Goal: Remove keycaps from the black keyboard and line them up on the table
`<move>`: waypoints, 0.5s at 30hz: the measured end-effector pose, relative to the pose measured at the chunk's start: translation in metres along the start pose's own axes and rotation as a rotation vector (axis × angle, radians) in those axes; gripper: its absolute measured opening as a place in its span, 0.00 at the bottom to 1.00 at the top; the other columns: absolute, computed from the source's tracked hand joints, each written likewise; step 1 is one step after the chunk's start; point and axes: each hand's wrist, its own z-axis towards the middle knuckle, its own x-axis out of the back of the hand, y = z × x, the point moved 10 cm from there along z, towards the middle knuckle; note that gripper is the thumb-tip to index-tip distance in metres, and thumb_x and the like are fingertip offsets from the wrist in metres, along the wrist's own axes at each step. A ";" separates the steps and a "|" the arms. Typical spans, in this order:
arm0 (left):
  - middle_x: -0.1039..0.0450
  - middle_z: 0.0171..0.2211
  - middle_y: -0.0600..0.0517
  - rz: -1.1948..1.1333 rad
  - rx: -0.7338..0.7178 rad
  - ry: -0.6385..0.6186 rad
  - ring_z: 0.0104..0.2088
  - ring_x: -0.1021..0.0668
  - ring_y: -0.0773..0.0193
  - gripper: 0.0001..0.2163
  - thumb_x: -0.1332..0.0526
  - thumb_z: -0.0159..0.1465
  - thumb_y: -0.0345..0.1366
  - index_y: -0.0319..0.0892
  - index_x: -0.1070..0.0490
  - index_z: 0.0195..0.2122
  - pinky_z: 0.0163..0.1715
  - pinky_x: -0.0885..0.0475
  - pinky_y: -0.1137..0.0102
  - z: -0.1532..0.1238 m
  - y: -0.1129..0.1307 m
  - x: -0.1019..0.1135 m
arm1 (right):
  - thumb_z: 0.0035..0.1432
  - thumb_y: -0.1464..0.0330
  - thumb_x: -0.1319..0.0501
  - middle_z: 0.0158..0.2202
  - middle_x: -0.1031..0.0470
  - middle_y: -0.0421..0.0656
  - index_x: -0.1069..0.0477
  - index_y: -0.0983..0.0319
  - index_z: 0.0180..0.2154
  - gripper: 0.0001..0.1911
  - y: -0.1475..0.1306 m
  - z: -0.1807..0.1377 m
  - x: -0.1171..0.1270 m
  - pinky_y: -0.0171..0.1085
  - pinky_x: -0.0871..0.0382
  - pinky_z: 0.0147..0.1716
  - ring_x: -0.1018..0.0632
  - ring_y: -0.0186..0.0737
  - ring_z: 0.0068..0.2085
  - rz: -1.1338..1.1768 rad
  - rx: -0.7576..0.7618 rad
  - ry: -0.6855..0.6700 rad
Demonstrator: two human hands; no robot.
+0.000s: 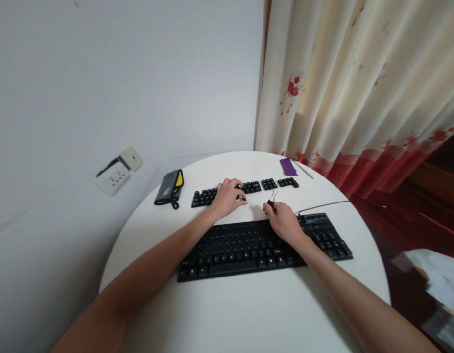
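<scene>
My right hand (283,220) is closed around the black handle of a wire keycap puller (271,202), its two thin wire prongs pointing away from me. It hovers over the upper edge of a black keyboard (237,245), whose upper rows on the left and middle show bare key stems, while the lower rows still carry caps. Beyond the keyboard, my left hand (228,198) curls with thumb and fingers around a small dark keycap (242,197), partly hidden by the fingers. Loose black keycaps (251,187) lie in grouped rows behind it, some covered by this hand.
A grey and yellow pouch (170,188) lies at the left of the round white table (227,314). Toward the back right are a purple cloth (288,166) and a thin pale stick (303,169). The keyboard's cable (322,205) runs off the right edge. Wall and curtain border the table.
</scene>
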 end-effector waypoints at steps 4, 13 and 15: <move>0.31 0.52 0.50 0.028 0.010 0.035 0.53 0.35 0.48 0.05 0.29 0.56 0.42 0.48 0.20 0.32 0.48 0.37 0.52 -0.004 0.000 -0.001 | 0.66 0.60 0.46 0.32 0.19 0.51 0.23 0.63 0.33 0.18 -0.001 -0.001 0.001 0.36 0.34 0.35 0.20 0.47 0.38 0.028 0.037 0.051; 0.35 0.52 0.46 0.083 0.127 0.072 0.52 0.35 0.47 0.21 0.31 0.56 0.41 0.46 0.30 0.51 0.49 0.38 0.54 -0.007 -0.001 0.002 | 0.65 0.60 0.44 0.31 0.20 0.51 0.23 0.63 0.31 0.18 0.002 -0.002 -0.001 0.36 0.34 0.36 0.20 0.47 0.36 0.060 0.022 0.060; 0.36 0.53 0.45 0.103 0.150 0.072 0.53 0.35 0.47 0.22 0.32 0.57 0.41 0.46 0.32 0.53 0.49 0.38 0.53 -0.007 -0.002 0.002 | 0.66 0.60 0.45 0.31 0.20 0.51 0.23 0.63 0.31 0.18 0.002 -0.001 -0.002 0.36 0.34 0.36 0.20 0.47 0.36 0.057 0.018 0.054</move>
